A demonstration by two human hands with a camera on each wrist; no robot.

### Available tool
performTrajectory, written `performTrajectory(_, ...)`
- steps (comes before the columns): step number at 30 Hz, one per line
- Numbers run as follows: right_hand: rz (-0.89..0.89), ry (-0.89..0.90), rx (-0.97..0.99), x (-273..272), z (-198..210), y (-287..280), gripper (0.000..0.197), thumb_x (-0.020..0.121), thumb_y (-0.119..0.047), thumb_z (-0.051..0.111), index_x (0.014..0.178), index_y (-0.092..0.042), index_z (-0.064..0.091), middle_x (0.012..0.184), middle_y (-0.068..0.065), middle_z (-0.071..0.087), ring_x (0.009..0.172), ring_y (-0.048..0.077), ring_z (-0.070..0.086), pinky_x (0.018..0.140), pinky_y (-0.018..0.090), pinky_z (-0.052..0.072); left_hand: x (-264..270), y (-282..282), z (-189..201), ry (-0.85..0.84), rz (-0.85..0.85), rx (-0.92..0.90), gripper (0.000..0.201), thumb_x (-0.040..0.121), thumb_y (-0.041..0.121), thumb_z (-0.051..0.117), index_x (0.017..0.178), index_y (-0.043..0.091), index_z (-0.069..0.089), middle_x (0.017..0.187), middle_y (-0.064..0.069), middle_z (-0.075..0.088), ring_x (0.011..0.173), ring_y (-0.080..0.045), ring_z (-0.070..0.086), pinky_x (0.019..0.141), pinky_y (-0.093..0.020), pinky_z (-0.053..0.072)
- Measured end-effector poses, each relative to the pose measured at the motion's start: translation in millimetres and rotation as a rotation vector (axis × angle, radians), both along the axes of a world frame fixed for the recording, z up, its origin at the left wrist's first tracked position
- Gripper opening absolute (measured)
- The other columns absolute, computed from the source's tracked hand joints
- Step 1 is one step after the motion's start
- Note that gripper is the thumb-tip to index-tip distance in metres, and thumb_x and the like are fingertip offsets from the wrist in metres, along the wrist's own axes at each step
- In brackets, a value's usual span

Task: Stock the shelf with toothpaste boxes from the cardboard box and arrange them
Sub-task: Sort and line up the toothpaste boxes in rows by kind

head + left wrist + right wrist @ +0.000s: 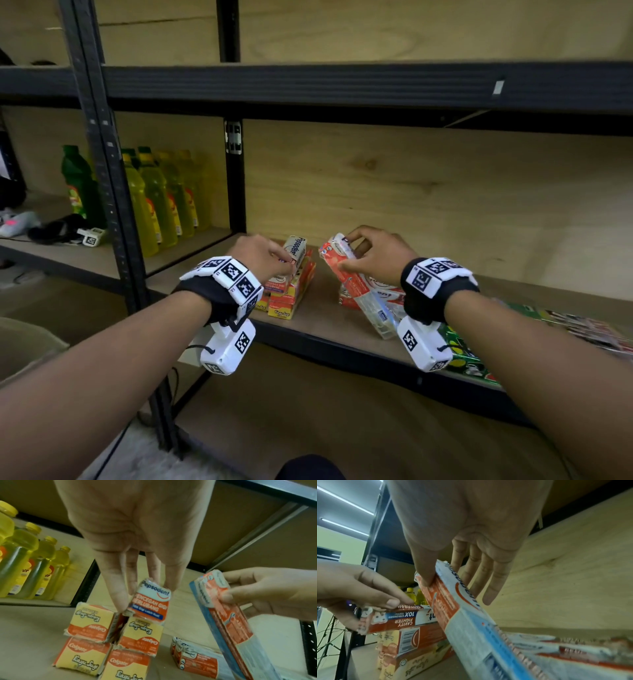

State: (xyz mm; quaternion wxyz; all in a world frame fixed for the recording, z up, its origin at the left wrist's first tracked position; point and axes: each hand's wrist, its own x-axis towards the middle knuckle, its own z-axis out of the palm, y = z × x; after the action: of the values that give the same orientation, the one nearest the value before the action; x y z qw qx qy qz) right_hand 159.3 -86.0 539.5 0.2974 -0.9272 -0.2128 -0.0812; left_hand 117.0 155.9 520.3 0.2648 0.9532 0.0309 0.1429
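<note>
On the wooden shelf (318,318) a stack of yellow-and-red Colgate boxes (291,294) (89,623) (412,654) stands at the left. My left hand (265,255) (137,547) (351,588) pinches a small red-and-white Pepsodent box (295,251) (150,601) (397,620) lying on top of that stack. To the right, my right hand (373,257) (462,547) (267,592) grips a long red, white and blue Pepsodent box (356,287) (228,622) (471,622), tilted, its low end near the shelf's front edge. Other Pepsodent boxes (383,291) (195,660) lie behind it.
Yellow and green bottles (157,198) (25,561) fill the shelf bay to the left, past a black upright post (234,178). Green and red flat packs (466,356) lie at the shelf's right end. A shelf beam (342,85) runs overhead. A pale bin's edge (24,346) shows lower left.
</note>
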Motion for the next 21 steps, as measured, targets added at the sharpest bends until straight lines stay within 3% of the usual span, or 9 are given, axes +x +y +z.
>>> performTrajectory(4, 0.004, 0.058, -0.022, 11, -23, 15, 0.046, 0.071, -0.035, 0.086, 0.109, -0.032, 0.061, 0.098, -0.007, 0.066, 0.086, 0.009, 0.065, 0.073, 0.028, 0.056, 5, 12, 0, 0.11, -0.088, -0.145, 0.024, 0.075, 0.05, 0.078, 0.095, 0.037, 0.073, 0.099, 0.013, 0.069, 0.084, -0.014, 0.071, 0.066, -0.032, 0.062)
performTrajectory(7, 0.004, 0.052, -0.087, 19, -39, 26, 0.041, 0.071, -0.032, 0.085, 0.104, -0.029, 0.06, 0.097, -0.006, 0.065, 0.088, 0.013, 0.064, 0.08, 0.037, 0.058, 6, 19, 1, 0.121, -0.15, -0.161, 0.025, 0.079, 0.049, 0.075, 0.099, 0.036, 0.071, 0.104, 0.017, 0.062, 0.088, -0.01, 0.068, 0.066, -0.029, 0.061)
performTrajectory(9, -0.003, 0.051, -0.136, 23, -47, 32, 0.038, 0.072, -0.033, 0.083, 0.102, -0.029, 0.06, 0.099, -0.006, 0.065, 0.09, 0.015, 0.064, 0.082, 0.04, 0.057, 7, 22, 3, 0.11, -0.204, -0.039, 0.022, 0.085, 0.051, 0.068, 0.103, 0.039, 0.069, 0.106, 0.02, 0.061, 0.092, -0.006, 0.065, 0.063, -0.021, 0.053)
performTrajectory(11, 0.01, 0.051, -0.234, 25, -55, 37, 0.034, 0.075, -0.031, 0.081, 0.102, -0.029, 0.06, 0.104, -0.004, 0.065, 0.091, 0.015, 0.063, 0.082, 0.038, 0.056, 10, 24, 8, 0.098, -0.257, 0.101, 0.018, 0.092, 0.05, 0.058, 0.104, 0.042, 0.068, 0.109, 0.019, 0.064, 0.095, -0.008, 0.065, 0.066, -0.02, 0.051)
performTrajectory(14, 0.045, 0.047, -0.354, 26, -67, 39, 0.03, 0.08, -0.031, 0.078, 0.106, -0.029, 0.063, 0.113, -0.005, 0.065, 0.096, 0.015, 0.062, 0.083, 0.031, 0.054, 19, 26, 20, 0.104, -0.344, 0.233, 0.024, 0.101, 0.027, 0.05, 0.109, 0.032, 0.072, 0.116, 0.009, 0.063, 0.098, -0.013, 0.066, 0.079, -0.026, 0.057)
performTrajectory(16, 0.052, 0.078, -0.376, 27, -68, 36, 0.033, 0.08, -0.03, 0.078, 0.109, -0.03, 0.064, 0.119, -0.005, 0.064, 0.102, 0.015, 0.061, 0.086, 0.03, 0.052, 23, 22, 27, 0.125, -0.479, 0.281, 0.03, 0.1, 0.003, 0.048, 0.118, 0.012, 0.071, 0.124, -0.009, 0.063, 0.105, -0.023, 0.064, 0.078, -0.013, 0.053)
performTrajectory(18, 0.063, 0.115, -0.45, 28, -62, 31, 0.044, 0.078, -0.028, 0.079, 0.119, -0.033, 0.062, 0.126, -0.005, 0.061, 0.108, 0.016, 0.059, 0.09, 0.031, 0.052, 29, 20, 32, 0.164, -0.583, 0.361, 0.036, 0.096, -0.011, 0.046, 0.127, -0.001, 0.062, 0.131, -0.013, 0.058, 0.112, -0.023, 0.058, 0.079, 0.003, 0.041)
performTrajectory(19, 0.07, 0.134, -0.519, 28, -59, 26, 0.054, 0.077, -0.026, 0.08, 0.126, -0.035, 0.06, 0.131, -0.005, 0.059, 0.111, 0.017, 0.059, 0.092, 0.032, 0.051, 32, 21, 34, 0.19, -0.607, 0.396, 0.039, 0.095, -0.011, 0.048, 0.131, 0.0, 0.059, 0.134, -0.01, 0.055, 0.117, -0.019, 0.054, 0.081, 0.007, 0.036)
performTrajectory(21, 0.077, 0.159, -0.635, 26, -54, 15, 0.068, 0.077, -0.018, 0.079, 0.136, -0.04, 0.052, 0.139, -0.002, 0.054, 0.115, 0.019, 0.058, 0.092, 0.032, 0.052, 41, 23, 37, 0.294, -0.579, 0.429, 0.046, 0.096, -0.006, 0.05, 0.135, 0.016, 0.058, 0.138, 0.004, 0.049, 0.125, -0.008, 0.042, 0.091, 0.005, 0.028)
